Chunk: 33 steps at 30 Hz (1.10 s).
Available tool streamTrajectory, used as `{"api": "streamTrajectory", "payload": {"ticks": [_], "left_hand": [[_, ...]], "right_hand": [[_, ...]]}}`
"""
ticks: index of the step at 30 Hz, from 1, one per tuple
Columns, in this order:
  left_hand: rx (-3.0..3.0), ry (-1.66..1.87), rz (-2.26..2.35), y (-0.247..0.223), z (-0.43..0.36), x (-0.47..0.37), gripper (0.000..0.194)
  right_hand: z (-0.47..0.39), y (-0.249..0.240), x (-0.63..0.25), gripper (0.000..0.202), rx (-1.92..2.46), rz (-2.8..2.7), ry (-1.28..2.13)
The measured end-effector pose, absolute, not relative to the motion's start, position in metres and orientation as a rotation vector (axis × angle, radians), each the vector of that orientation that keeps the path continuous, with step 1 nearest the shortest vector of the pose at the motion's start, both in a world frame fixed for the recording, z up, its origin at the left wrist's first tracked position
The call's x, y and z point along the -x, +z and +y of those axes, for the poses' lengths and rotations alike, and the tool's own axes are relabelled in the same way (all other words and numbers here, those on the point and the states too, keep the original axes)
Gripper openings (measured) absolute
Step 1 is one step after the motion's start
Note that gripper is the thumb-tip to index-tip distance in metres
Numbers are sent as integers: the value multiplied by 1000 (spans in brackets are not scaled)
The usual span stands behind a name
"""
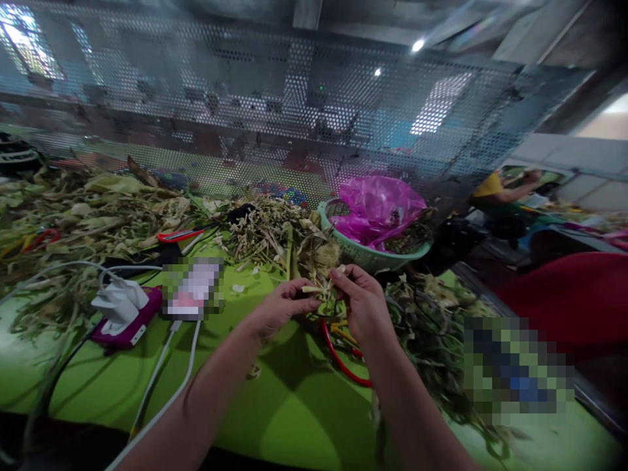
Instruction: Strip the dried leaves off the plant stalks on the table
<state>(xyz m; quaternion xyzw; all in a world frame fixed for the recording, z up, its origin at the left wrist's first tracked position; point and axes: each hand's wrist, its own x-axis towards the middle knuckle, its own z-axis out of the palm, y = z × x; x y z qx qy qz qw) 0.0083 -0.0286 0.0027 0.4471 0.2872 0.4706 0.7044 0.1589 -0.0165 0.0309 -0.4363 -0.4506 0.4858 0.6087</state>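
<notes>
Both of my hands meet over the middle of the green table [289, 412]. My left hand [289, 302] pinches the pale stem end of a small piece of dried plant [324, 291]. Across from it, my right hand [360, 294] has its thumb and fingers closed on the same plant, around a pale bit at the top. Directly behind the hands lies a heap of dried plant scraps [265, 235]. Scissors with red handles [338, 356] lie partly hidden under my right wrist.
A green basket [377, 260] holding a purple plastic bag [375, 209] stands behind my hands. Left are a blurred-out phone [193, 288], a purple power strip [130, 327] with white plugs, cables and a red cutter [180, 235]. Dried plants flank both sides. A perforated metal screen [245, 111] rises behind.
</notes>
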Motion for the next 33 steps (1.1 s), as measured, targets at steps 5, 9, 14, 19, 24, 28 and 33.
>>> {"api": "streamTrajectory", "payload": {"ticks": [5,9,14,19,24,28,33], "left_hand": [[-987,1009,772,2,-26,-12,29],[-1023,1065,918,-2,-23,-19,29],[-1079,1057,896,-2,-24,-22,30],[-1110,1050,833,7,-26,-8,36],[-1280,1166,906,12,-23,1,33],[-1375,1119,959,5,-21,-4,29],[-1288,1121,940,0,-22,-10,24]], "right_hand": [[-19,30,-157,26,1059,-1158,948],[-23,28,-154,24,1135,-1312,810],[-19,24,-157,23,1094,-1244,812],[-13,24,-165,24,1091,-1199,890],[-14,28,-164,27,1148,-1269,896],[-18,29,-159,27,1196,-1347,891],[-21,28,-156,28,1193,-1385,885]]}}
